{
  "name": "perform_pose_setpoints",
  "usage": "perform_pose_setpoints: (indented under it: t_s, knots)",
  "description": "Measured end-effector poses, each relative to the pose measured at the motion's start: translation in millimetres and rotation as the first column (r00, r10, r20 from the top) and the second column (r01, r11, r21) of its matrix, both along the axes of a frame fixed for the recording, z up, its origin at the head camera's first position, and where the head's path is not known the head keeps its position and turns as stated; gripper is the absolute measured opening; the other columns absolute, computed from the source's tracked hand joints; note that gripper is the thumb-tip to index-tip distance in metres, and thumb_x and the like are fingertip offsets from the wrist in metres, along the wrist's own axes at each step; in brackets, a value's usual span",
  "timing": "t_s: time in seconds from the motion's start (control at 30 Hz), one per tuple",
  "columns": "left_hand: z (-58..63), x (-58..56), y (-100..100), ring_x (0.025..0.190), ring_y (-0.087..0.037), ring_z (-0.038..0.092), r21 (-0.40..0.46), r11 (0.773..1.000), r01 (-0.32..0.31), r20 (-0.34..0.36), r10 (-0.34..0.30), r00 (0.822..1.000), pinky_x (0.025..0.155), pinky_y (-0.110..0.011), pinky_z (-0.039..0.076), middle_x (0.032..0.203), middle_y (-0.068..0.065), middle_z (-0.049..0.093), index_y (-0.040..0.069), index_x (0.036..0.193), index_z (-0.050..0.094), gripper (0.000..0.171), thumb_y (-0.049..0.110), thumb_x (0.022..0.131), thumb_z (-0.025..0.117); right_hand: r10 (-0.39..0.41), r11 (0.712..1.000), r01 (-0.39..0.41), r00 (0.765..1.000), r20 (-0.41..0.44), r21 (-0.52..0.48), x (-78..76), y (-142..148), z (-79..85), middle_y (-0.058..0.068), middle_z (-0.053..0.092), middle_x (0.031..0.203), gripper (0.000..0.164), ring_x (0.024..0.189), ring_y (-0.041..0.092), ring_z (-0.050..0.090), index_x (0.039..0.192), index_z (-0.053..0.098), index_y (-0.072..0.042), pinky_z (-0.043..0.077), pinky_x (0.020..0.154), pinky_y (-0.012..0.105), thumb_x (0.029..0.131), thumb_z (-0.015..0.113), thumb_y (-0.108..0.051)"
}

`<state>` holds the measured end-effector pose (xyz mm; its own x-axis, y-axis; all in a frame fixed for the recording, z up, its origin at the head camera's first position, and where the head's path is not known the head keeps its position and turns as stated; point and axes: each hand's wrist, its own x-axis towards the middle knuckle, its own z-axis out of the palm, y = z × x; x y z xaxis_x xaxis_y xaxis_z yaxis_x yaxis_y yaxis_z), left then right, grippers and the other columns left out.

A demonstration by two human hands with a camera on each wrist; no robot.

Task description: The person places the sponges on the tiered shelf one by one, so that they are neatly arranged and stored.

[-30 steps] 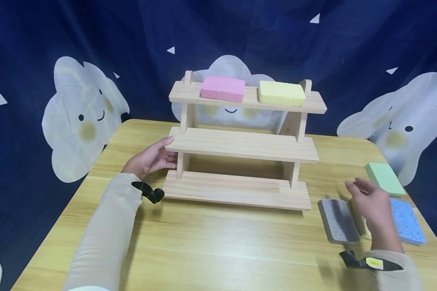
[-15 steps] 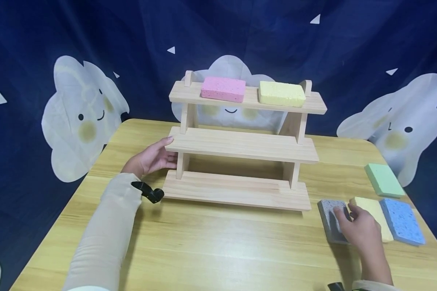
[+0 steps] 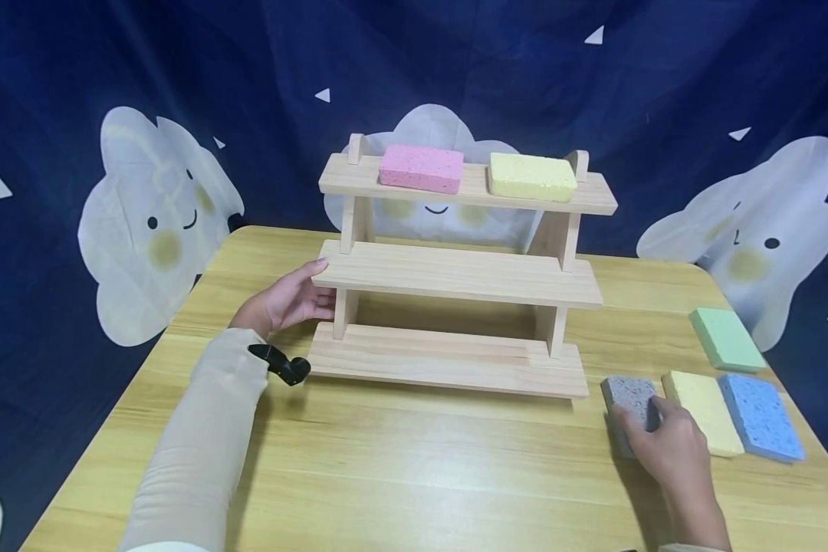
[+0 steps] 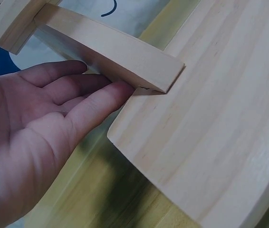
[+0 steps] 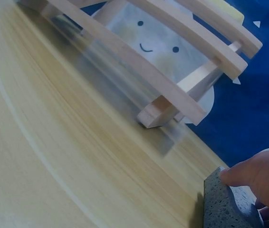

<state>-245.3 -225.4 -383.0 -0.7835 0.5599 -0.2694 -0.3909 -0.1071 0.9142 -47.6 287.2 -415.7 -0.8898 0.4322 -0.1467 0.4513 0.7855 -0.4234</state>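
Note:
In the head view my left hand [image 3: 293, 297] holds the left end of a three-tier wooden shelf [image 3: 462, 272], its thumb at the middle board. The left wrist view shows the fingers [image 4: 101, 102] against the upright [image 4: 110, 47]. My right hand [image 3: 676, 445] pinches a grey sponge [image 3: 631, 392] at the right of the table. In the right wrist view its thumb presses on the edge of this grey sponge [image 5: 220, 204]. A pink sponge [image 3: 421, 169] and a pale yellow sponge [image 3: 531, 177] lie on the top board.
Right of the grey sponge lie another yellow sponge [image 3: 707, 414] and a blue sponge [image 3: 762, 416], side by side. A green sponge [image 3: 727, 339] is farther back, near the right edge of the wooden table [image 3: 421, 475]. Behind everything hangs a dark blue curtain [image 3: 262, 61] with clouds.
My right hand has come left and down from above the yellow and blue sponges to the grey sponge and now pinches it. The left hand and the shelf have kept their place.

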Motion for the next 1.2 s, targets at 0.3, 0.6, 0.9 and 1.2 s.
perform_pose_setpoints:
  t_s: [0.3,0.6,0.9,1.2]
  knots:
    - [-1.1,0.0,-1,0.134,-0.045,0.023,-0.003,1.0,-0.007,0.003,0.007,1.0,0.092,-0.044,0.047,0.145,-0.029,0.019,0.018,0.145,0.009,0.055,0.043,0.101,0.03,0.019,0.999,-0.019,1.0,-0.001,0.038,-0.2,-1,-1.4,0.041,0.033,0.134,0.085,0.121,0.056,0.033,0.133,0.035,0.018,0.029,0.1,0.063,0.084,0.064,-0.045]
    - [-1.0,0.7,0,0.135,-0.046,0.021,-0.009,1.0,0.013,-0.003,-0.013,1.0,0.094,-0.044,0.046,0.148,-0.031,0.016,0.013,0.146,0.008,0.061,0.045,0.099,0.031,0.059,0.998,-0.059,0.998,0.019,0.011,-0.9,6,3.5,0.041,0.033,0.134,0.087,0.118,0.054,0.036,0.135,0.033,0.017,0.033,0.095,0.064,0.085,0.062,-0.048]
    - [-0.8,0.6,-1,0.134,-0.045,0.024,-0.029,0.999,0.017,-0.016,-0.017,1.0,0.092,-0.042,0.047,0.146,-0.032,0.019,0.01,0.146,0.009,0.065,0.047,0.098,0.031,0.191,0.979,-0.19,0.981,-0.02,0.073,-5.6,18,28.0,0.043,0.034,0.131,0.084,0.116,0.06,0.034,0.135,0.034,0.016,0.032,0.091,0.068,0.086,0.062,-0.048]
    - [-1.6,0.0,-1,0.134,-0.045,0.023,-0.035,0.999,0.023,-0.016,-0.023,1.0,0.092,-0.042,0.047,0.147,-0.032,0.018,0.009,0.147,0.006,0.066,0.047,0.098,0.03,0.38,0.925,-0.379,0.912,-0.152,0.039,-15.3,31,65.4,0.037,0.042,0.132,0.075,0.115,0.053,0.042,0.138,0.04,0.005,0.042,0.091,0.042,0.085,0.067,-0.042]
